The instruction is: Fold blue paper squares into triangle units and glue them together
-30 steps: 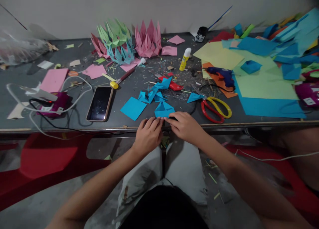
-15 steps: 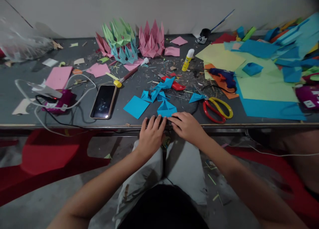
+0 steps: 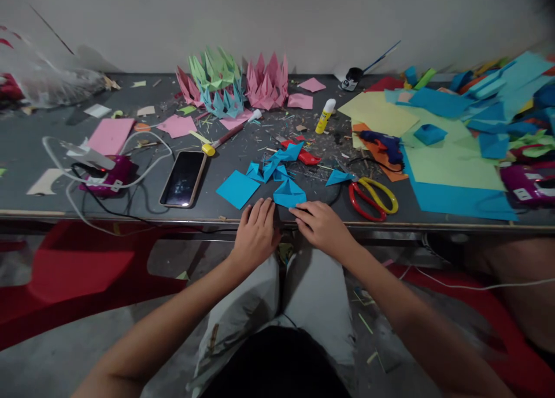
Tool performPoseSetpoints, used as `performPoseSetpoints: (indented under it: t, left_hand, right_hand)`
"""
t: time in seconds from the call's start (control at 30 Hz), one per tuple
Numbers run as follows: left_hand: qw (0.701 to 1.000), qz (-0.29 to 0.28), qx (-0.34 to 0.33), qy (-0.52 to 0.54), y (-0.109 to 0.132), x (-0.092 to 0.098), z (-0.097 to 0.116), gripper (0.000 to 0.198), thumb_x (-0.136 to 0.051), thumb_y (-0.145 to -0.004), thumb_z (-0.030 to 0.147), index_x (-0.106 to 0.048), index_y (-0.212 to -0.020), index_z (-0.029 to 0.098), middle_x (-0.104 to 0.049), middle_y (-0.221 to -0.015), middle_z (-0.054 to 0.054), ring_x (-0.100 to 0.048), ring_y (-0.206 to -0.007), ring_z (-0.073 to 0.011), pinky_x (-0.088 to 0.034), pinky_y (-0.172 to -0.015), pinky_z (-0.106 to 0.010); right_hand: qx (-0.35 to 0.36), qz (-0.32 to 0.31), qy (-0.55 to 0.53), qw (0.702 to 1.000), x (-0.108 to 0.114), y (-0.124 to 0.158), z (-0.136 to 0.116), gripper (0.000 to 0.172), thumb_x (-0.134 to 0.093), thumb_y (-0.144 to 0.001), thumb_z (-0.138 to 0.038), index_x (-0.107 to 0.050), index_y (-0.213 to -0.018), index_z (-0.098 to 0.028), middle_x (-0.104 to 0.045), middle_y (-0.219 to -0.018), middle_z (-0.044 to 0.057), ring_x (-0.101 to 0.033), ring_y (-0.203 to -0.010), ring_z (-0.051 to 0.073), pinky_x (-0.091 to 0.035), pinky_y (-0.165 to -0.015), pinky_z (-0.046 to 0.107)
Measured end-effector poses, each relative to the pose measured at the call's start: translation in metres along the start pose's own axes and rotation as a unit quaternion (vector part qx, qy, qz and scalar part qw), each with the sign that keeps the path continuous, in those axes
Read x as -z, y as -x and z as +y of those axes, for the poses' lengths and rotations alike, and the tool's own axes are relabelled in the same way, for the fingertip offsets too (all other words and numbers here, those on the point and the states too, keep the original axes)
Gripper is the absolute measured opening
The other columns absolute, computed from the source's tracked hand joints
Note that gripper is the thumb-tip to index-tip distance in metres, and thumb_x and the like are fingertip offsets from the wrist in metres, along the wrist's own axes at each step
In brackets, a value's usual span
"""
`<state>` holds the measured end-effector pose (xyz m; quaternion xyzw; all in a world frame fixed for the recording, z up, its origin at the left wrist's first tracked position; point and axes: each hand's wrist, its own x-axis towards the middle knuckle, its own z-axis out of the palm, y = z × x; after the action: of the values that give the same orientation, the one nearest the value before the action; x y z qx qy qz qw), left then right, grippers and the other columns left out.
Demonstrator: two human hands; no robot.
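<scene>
One blue boat-shaped fold (image 3: 289,194) lies on the table (image 3: 203,213), low centre of the frame. The left hand (image 3: 257,229) is at its lower left, fingers slightly spread, holding nothing visible. The right hand (image 3: 321,226) has its fingers close together, tips at the fold's lower right; I cannot tell whether they pinch it. Left of it lies a blue square (image 3: 238,189); just above, blue pieces (image 3: 274,168). Scissors (image 3: 372,197) lie right of centre. Above centre, the yellow glue stick's (image 3: 323,121) print is too small to read, as is the label on the black pot (image 3: 352,77), upper right. Pale stickers mark the purple box (image 3: 106,178) at left, also unreadable.
</scene>
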<state>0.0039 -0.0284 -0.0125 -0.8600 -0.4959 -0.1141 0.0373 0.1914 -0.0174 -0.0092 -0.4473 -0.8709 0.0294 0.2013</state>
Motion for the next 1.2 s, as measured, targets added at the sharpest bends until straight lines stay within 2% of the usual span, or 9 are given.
performPoseSetpoints:
  t: [0.07, 0.17, 0.37, 0.53, 0.7, 0.8, 0.93, 1.07, 1.2]
  left_hand:
    - [0.999, -0.006, -0.04, 0.01, 0.001, -0.003, 0.001, 0.053, -0.04, -0.084, 0.03, -0.038, -0.131, 0.007, -0.04, -0.137, -0.014, -0.034, -0.126, -0.0256, -0.024, -0.103, -0.041]
    - [0.997, -0.014, -0.071, 0.037, -0.001, -0.005, 0.002, 0.053, -0.038, -0.087, 0.034, -0.033, -0.134, 0.011, -0.043, -0.135, -0.011, -0.038, -0.124, -0.0227, -0.023, -0.104, -0.04]
    - [0.994, -0.015, -0.064, 0.091, -0.014, 0.007, -0.01, 0.044, -0.04, -0.087, 0.042, -0.05, -0.119, 0.013, -0.054, -0.124, -0.012, -0.044, -0.119, -0.0231, -0.03, -0.101, -0.039]
    - [0.99, -0.004, -0.023, 0.139, -0.028, 0.012, -0.024, 0.025, -0.041, -0.089, 0.032, -0.056, -0.102, 0.017, -0.061, -0.111, -0.007, -0.048, -0.116, -0.0206, -0.034, -0.097, -0.037]
    - [0.99, -0.005, -0.007, 0.143, -0.042, 0.011, -0.028, 0.018, -0.047, -0.084, 0.02, -0.056, -0.099, 0.015, -0.063, -0.098, -0.007, -0.057, -0.097, -0.0217, -0.042, -0.084, -0.035]
    - [0.986, -0.016, -0.029, 0.163, -0.049, 0.01, -0.032, 0.021, -0.047, -0.082, 0.013, -0.056, -0.1, 0.016, -0.062, -0.102, -0.006, -0.057, -0.098, -0.0213, -0.042, -0.086, -0.036]
    - [0.972, -0.048, -0.086, 0.215, -0.059, 0.008, -0.042, 0.034, -0.04, -0.077, 0.001, -0.056, -0.103, 0.016, -0.062, -0.109, -0.006, -0.055, -0.105, -0.018, -0.042, -0.091, -0.033]
    - [0.955, -0.072, -0.142, 0.248, -0.074, 0.008, -0.05, 0.043, -0.032, -0.074, -0.004, -0.055, -0.104, 0.017, -0.057, -0.116, -0.007, -0.053, -0.109, -0.0138, -0.043, -0.091, -0.029]
    - [0.962, -0.047, -0.163, 0.214, -0.084, 0.012, -0.051, 0.036, -0.034, -0.078, -0.001, -0.054, -0.104, 0.013, -0.053, -0.118, -0.01, -0.051, -0.111, -0.0151, -0.043, -0.091, -0.029]
  right_hand:
    - [-0.005, -0.006, 0.009, 1.0, 0.001, 0.0, -0.005, 0.029, -0.045, -0.085, -0.02, -0.062, -0.107, -0.011, -0.063, -0.103, 0.014, -0.055, -0.087, 0.025, -0.046, -0.076, 0.04]
    - [-0.011, -0.009, -0.018, 1.0, 0.006, -0.001, -0.008, 0.03, -0.044, -0.086, -0.023, -0.061, -0.109, -0.014, -0.062, -0.108, 0.012, -0.055, -0.09, 0.024, -0.046, -0.079, 0.04]
    - [-0.012, 0.015, -0.082, 0.996, 0.018, -0.019, 0.022, 0.032, -0.041, -0.085, -0.013, -0.06, -0.11, -0.015, -0.062, -0.111, 0.009, -0.053, -0.102, 0.021, -0.042, -0.091, 0.037]
    - [0.048, -0.066, -0.085, 0.993, 0.014, -0.037, 0.04, 0.034, -0.045, -0.082, -0.014, -0.057, -0.114, -0.015, -0.062, -0.112, 0.009, -0.052, -0.103, 0.022, -0.042, -0.091, 0.041]
    - [0.038, -0.079, -0.064, 0.994, 0.009, -0.041, 0.034, 0.033, -0.046, -0.084, -0.02, -0.057, -0.115, -0.013, -0.061, -0.103, 0.011, -0.052, -0.094, 0.024, -0.045, -0.085, 0.041]
    - [0.026, -0.061, -0.064, 0.996, 0.01, -0.041, 0.033, 0.033, -0.046, -0.084, -0.021, -0.058, -0.114, -0.016, -0.059, -0.101, 0.01, -0.052, -0.092, 0.023, -0.044, -0.084, 0.041]
    - [0.005, -0.013, -0.11, 0.994, 0.013, -0.044, 0.039, 0.035, -0.042, -0.082, -0.014, -0.058, -0.113, -0.019, -0.057, -0.109, 0.01, -0.05, -0.1, 0.022, -0.042, -0.089, 0.042]
    - [0.049, -0.059, -0.152, 0.985, 0.011, -0.045, 0.05, 0.047, -0.04, -0.074, -0.003, -0.057, -0.114, -0.021, -0.058, -0.115, 0.008, -0.049, -0.107, 0.021, -0.039, -0.093, 0.044]
    - [0.048, -0.091, -0.144, 0.984, 0.01, -0.044, 0.055, 0.036, -0.05, -0.076, -0.013, -0.058, -0.112, -0.016, -0.06, -0.11, 0.011, -0.05, -0.104, 0.022, -0.04, -0.091, 0.042]
